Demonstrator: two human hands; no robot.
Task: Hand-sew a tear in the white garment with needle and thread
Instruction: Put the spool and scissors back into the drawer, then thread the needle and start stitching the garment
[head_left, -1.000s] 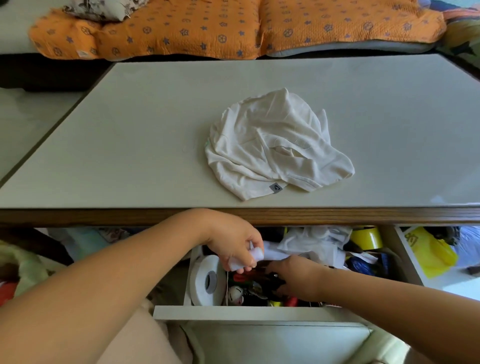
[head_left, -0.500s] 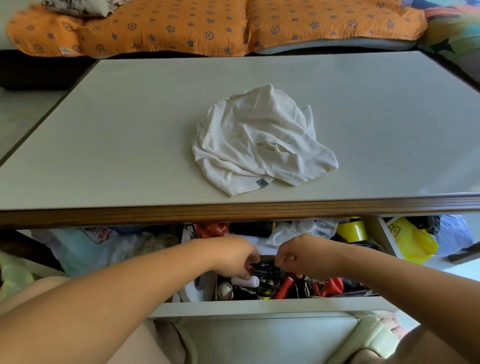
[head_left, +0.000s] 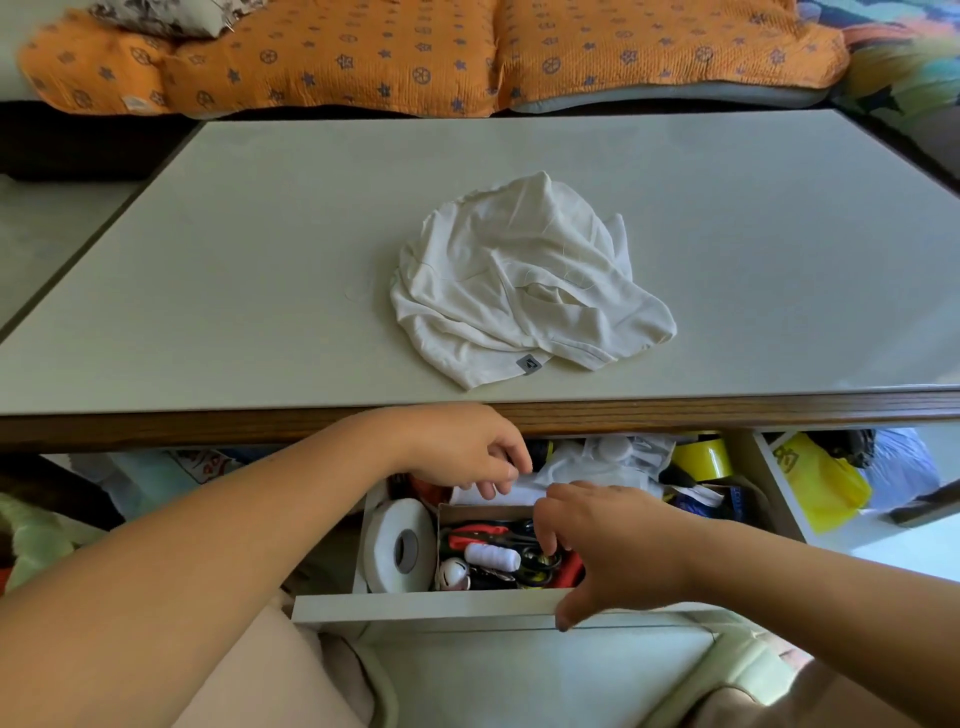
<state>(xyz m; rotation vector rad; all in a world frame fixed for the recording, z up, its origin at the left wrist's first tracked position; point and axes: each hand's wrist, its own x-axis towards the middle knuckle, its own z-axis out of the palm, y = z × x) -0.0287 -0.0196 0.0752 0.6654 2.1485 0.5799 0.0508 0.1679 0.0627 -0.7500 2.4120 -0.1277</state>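
Note:
The white garment lies crumpled in the middle of the pale table, untouched. Below the table's front edge a drawer stands pulled out. A white thread spool lies loose in a small box inside it, beside black scissors and red-handled pliers. My left hand hovers over the back of the drawer, its loosely curled fingertips touching a white packet. My right hand dips its fingers into the box by the scissors, thumb spread down over the drawer front. No needle is visible.
A white tape roll stands at the drawer's left, a small bell next to the spool, a yellow tape roll and plastic bags at the back right. An orange quilt lies beyond the table.
The white spool that my left hand held now lies loose in the box. My left hand has moved back toward the table edge, and my right hand has shifted nearer, thumb over the drawer front.

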